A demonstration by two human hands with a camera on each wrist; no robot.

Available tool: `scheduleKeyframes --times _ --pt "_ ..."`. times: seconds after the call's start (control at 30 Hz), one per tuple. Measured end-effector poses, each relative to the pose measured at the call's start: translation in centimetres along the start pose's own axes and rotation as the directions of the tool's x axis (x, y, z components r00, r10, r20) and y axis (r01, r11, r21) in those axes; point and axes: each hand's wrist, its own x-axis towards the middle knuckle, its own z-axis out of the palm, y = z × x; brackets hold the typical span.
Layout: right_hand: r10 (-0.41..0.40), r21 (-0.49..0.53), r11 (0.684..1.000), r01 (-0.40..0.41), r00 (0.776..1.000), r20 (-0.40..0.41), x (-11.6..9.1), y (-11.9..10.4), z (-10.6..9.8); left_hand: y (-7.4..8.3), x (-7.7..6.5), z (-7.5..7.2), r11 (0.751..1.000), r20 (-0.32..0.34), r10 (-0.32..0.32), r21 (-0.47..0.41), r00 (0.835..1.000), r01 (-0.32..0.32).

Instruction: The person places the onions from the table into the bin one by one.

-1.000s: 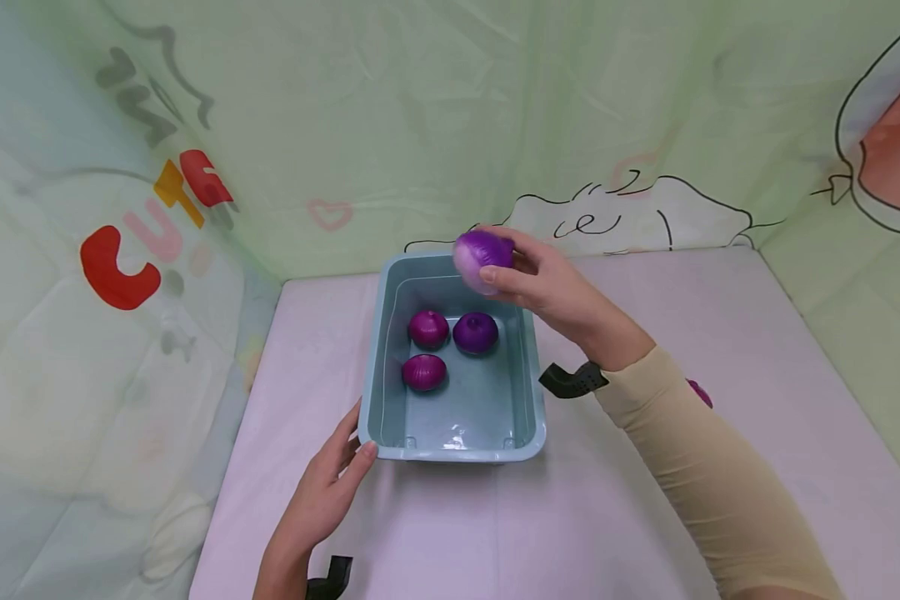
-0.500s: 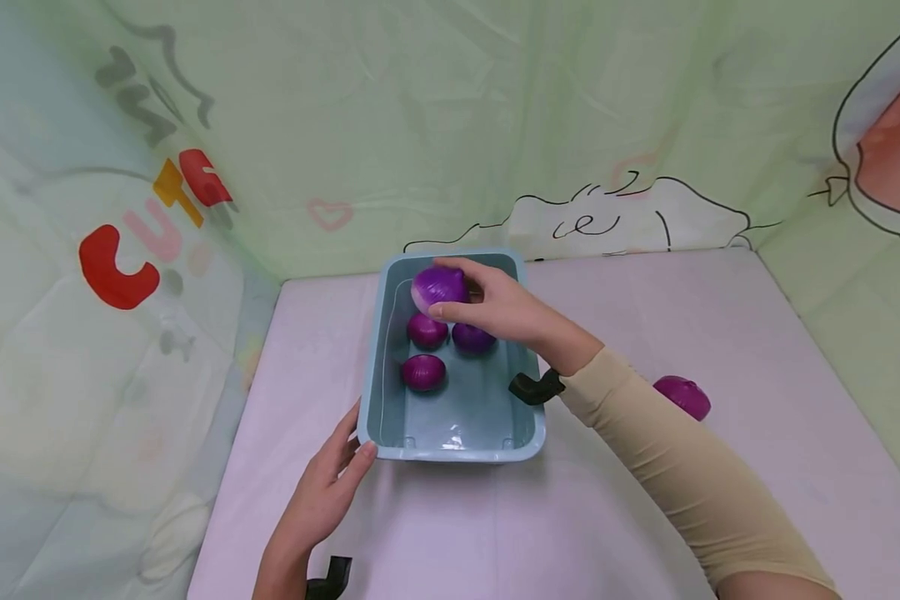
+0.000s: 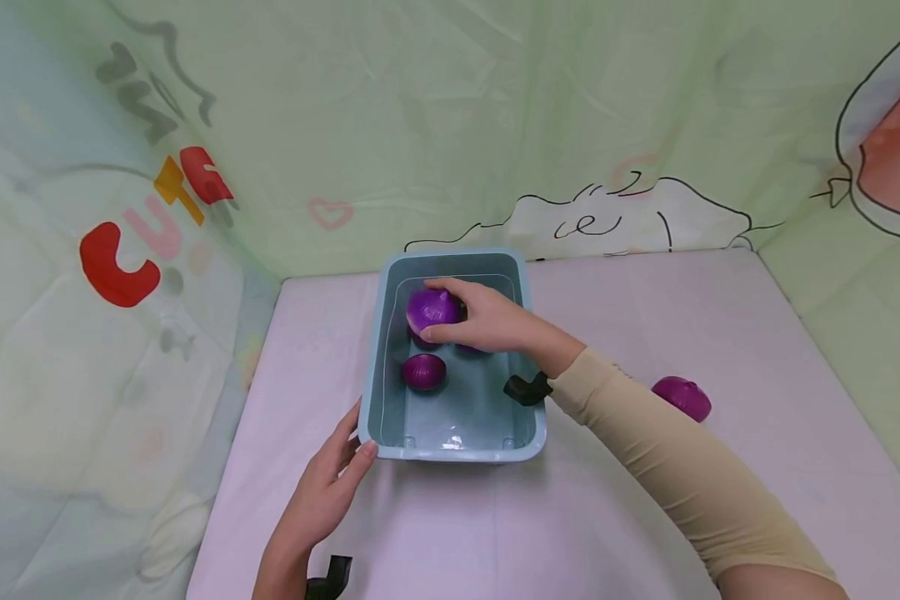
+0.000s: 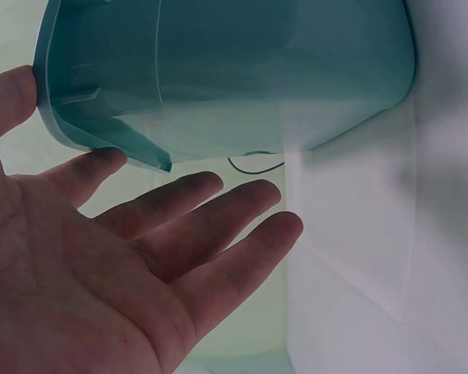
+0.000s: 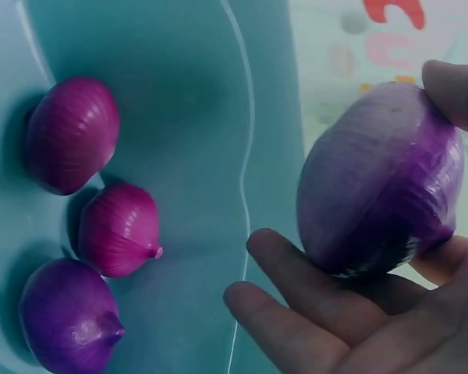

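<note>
Person at a desk (image 3: 435, 533), bin in use. The right hand (image 3: 487, 321) holds a purple-and-pale onion (image 3: 431, 310) between thumb and fingers, above the floor of a blue bin (image 3: 450, 456), toward its far end. Three other onions (image 5: 118, 230) lie grouped inside. The left hand (image 3: 330, 483), fingers extended and spread wide, touches the rim at the near left corner. A magenta onion (image 3: 682, 397) lies outside, to the right.
</note>
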Motion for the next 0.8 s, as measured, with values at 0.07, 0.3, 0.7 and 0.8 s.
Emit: scheduleKeyframes --times 0.07,0.3,0.7,0.8 --pt "0.006 -0.034 0.999 -0.005 1.0 0.024 0.1 0.0 0.3 0.0 0.0 0.0 1.0 0.0 -0.001 -0.003 1.0 0.001" --pt "0.03 -0.156 0.988 -0.009 0.99 0.135 0.3 0.3 0.9 0.1 0.0 0.1 1.0 0.001 -0.011 -0.007 1.0 0.011" --pt "0.106 -0.287 0.957 -0.04 0.97 0.219 0.4 0.3 1.4 0.2 0.0 0.0 1.0 -0.001 -0.003 -0.008 1.0 0.003" --pt "0.141 -0.337 0.94 -0.058 0.963 0.228 0.7 0.2 1.6 0.0 0.1 0.0 1.0 -0.001 0.003 -0.007 1.0 -0.003"
